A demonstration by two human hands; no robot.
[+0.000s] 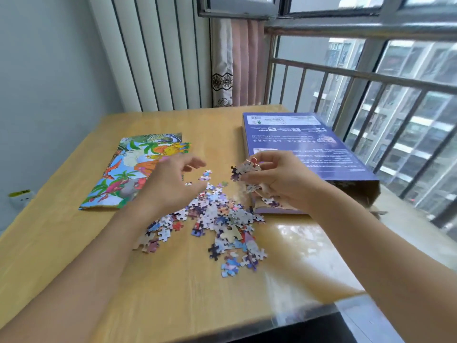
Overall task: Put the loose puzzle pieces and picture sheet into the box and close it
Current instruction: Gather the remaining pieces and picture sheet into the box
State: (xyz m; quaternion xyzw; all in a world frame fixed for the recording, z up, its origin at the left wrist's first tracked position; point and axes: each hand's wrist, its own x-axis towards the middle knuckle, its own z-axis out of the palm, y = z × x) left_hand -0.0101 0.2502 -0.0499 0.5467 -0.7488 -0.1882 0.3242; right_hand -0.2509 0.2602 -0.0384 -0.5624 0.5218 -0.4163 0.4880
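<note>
Two hands at work. Picture sheet [134, 169] flat at left on counter [74, 256]: thin, floppy, best lifted by an edge. Left hand [170, 184] hovers, fingers loosely curled, holding nothing. Loose puzzle pieces [212, 219] heaped centre: light, scatter-prone, so scoop in bunches. Right hand [279, 179] pinches a cluster beside the purple box [309, 144].
</note>
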